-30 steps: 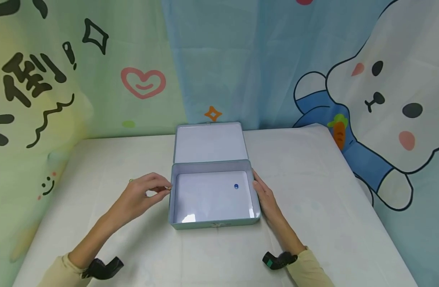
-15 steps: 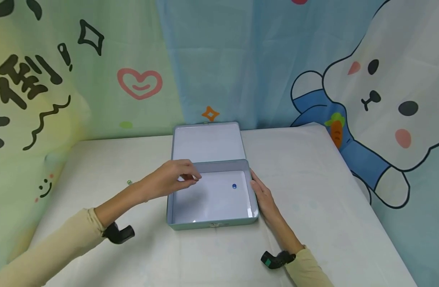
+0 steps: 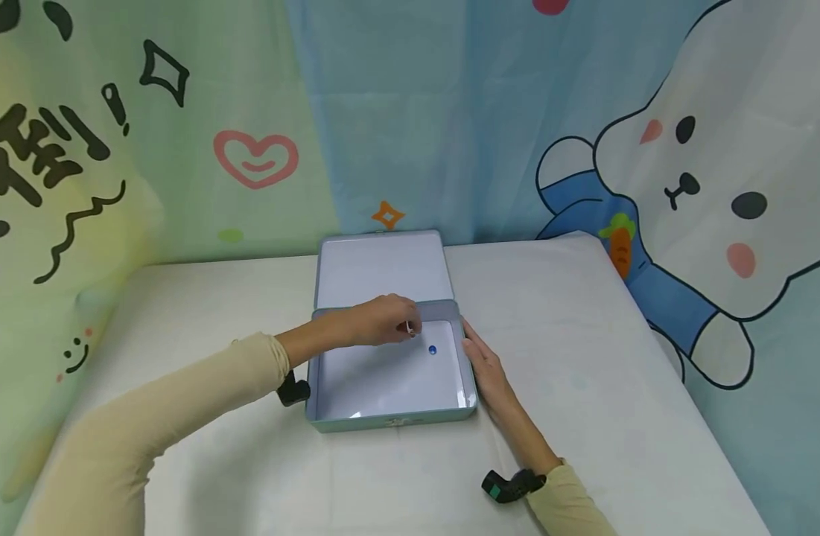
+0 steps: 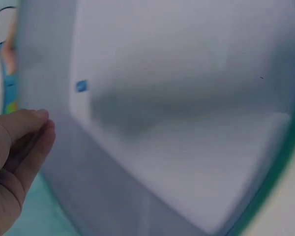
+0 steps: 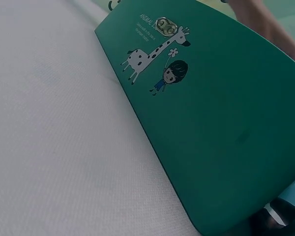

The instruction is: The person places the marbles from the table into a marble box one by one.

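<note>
One blue bead (image 3: 433, 350) right of left hand (image 3: 383, 320), fingertips meeting, contents unclear; straight-fingered right hand (image 3: 490, 374) touches box (image 3: 356, 426).

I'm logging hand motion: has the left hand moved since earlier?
Yes: the left hand has moved rightward over the box, from its left edge.

The box (image 5: 226, 113) looks like smooth painted metal with a soft sheen, its pale inside glossy under the light, its clasp (image 5: 166, 26) shiny metal. The blue bead (image 3: 433, 350) is glossy, glass or plastic unclear. Matt, finely woven cloth covers the counter (image 3: 584, 372); the backdrop (image 3: 396, 112) is creased fabric.
</note>
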Tool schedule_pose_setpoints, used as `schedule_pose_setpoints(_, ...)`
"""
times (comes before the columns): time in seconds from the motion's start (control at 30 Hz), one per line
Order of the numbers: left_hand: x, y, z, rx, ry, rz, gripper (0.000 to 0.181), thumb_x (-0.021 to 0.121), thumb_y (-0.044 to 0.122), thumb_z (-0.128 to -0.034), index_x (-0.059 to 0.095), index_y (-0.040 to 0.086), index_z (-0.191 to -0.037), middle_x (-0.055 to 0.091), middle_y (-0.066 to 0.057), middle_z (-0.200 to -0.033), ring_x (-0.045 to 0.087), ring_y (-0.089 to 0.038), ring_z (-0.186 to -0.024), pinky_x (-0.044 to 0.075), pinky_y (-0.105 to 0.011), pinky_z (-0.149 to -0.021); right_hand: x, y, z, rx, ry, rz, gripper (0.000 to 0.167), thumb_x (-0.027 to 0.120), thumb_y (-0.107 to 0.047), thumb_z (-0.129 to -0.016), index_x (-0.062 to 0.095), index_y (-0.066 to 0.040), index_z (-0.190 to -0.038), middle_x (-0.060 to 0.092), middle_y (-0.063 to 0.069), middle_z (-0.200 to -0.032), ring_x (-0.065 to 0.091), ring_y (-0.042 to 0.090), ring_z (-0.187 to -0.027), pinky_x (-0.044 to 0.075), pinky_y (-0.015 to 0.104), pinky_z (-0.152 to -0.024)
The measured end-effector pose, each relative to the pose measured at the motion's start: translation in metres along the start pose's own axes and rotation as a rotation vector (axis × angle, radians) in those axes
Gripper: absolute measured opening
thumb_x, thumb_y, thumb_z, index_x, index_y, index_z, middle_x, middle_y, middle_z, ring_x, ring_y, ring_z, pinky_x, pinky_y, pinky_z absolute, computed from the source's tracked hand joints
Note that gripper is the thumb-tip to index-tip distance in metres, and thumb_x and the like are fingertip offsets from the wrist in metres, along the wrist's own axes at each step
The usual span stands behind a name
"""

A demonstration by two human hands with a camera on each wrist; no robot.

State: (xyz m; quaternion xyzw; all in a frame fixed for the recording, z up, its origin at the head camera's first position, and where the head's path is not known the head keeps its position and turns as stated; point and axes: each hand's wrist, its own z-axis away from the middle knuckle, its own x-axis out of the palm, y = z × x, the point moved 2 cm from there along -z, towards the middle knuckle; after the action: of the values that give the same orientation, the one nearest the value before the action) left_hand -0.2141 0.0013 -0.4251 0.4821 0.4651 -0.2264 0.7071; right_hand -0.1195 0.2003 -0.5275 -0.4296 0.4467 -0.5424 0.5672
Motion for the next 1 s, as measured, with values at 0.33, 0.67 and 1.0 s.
schedule_pose_setpoints(0.33, 0.030, -0.009, -0.018, -0.012, -0.084, -0.023, 0.012, 0.067, -0.001, -0.0876, 0.073, 0.000, -0.098, 0.073, -0.010, -0.097, 0.066, -0.017, -0.089, 0.054, -0.025, -0.079, 0.001, 0.000, 0.001, -0.008, 0.006, 0.005, 0.049, 0.040, -0.035, -0.104, 0.031, -0.030, -0.152, 0.024, -0.004, -0.161, 0.012, 0.020, -0.152, 0.008, 0.045, -0.124)
schedule_pose_setpoints(0.67, 0.041, -0.016, -0.022, -0.079, -0.104, -0.017, 0.013, 0.068, 0.002, -0.0878, 0.072, 0.003, -0.100, 0.072, -0.008, -0.098, 0.064, -0.016, -0.088, 0.053, -0.023, -0.078, 0.000, -0.002, 0.001, -0.005, 0.007, 0.012, 0.049, 0.041, -0.035, -0.104, 0.031, -0.031, -0.152, 0.024, -0.005, -0.161, 0.012, 0.019, -0.152, 0.007, 0.044, -0.125)
schedule_pose_setpoints(1.0, 0.036, -0.011, -0.023, -0.065, -0.130, -0.037, 0.015, 0.069, 0.002, -0.0869, 0.071, 0.001, -0.102, 0.072, -0.010, -0.099, 0.065, -0.018, -0.089, 0.054, -0.026, -0.080, 0.001, 0.000, 0.002, -0.012, 0.004, -0.002, 0.048, 0.040, -0.033, -0.105, 0.031, -0.029, -0.152, 0.024, -0.004, -0.161, 0.013, 0.020, -0.152, 0.008, 0.044, -0.124)
